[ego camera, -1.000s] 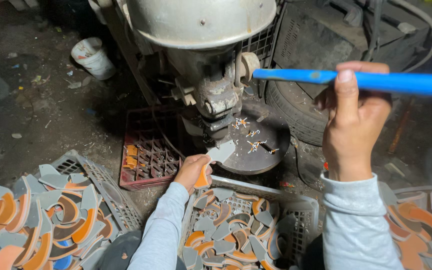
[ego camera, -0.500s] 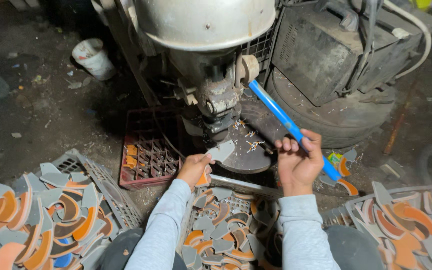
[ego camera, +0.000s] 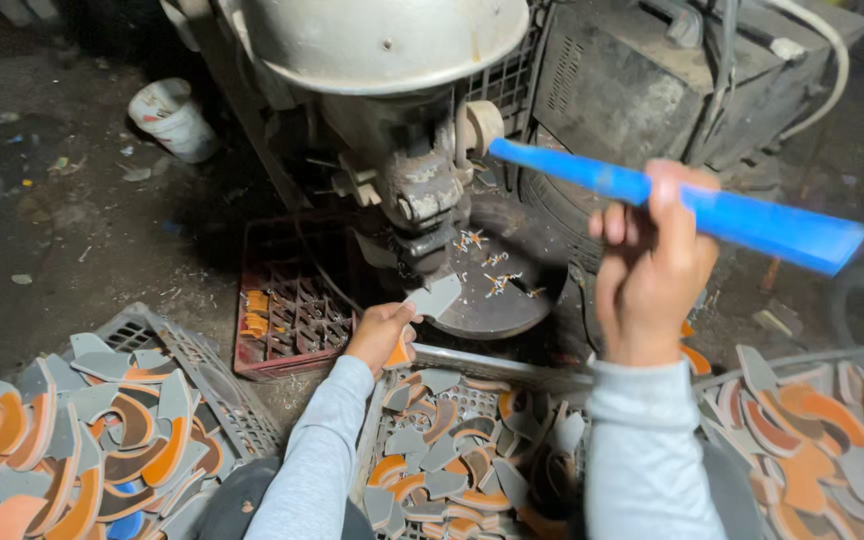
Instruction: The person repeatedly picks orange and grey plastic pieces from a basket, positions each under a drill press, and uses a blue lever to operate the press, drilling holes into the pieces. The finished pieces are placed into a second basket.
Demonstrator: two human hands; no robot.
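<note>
My right hand [ego camera: 652, 265] grips the blue lever handle [ego camera: 692, 205] of a press machine [ego camera: 402, 150], raised to about chest height on the right. My left hand [ego camera: 382, 335] holds a curved grey and orange cut piece [ego camera: 432, 298] at the edge of the round machine table [ego camera: 497, 290], right under the press head. Small metal bits lie scattered on that table. Both sleeves are pale grey.
A grey crate [ego camera: 572, 375] of curved grey and orange pieces sits below my hands. Similar piles fill a crate at the left [ego camera: 167, 335] and one at the right [ego camera: 822, 430]. A dark red crate [ego camera: 282, 310] stands beside the machine. A white bucket [ego camera: 172, 118] rests on the dirty floor.
My right hand swung the blue lever down half a second ago and has now raised it back up. The left hand stayed at the table edge with the piece.
</note>
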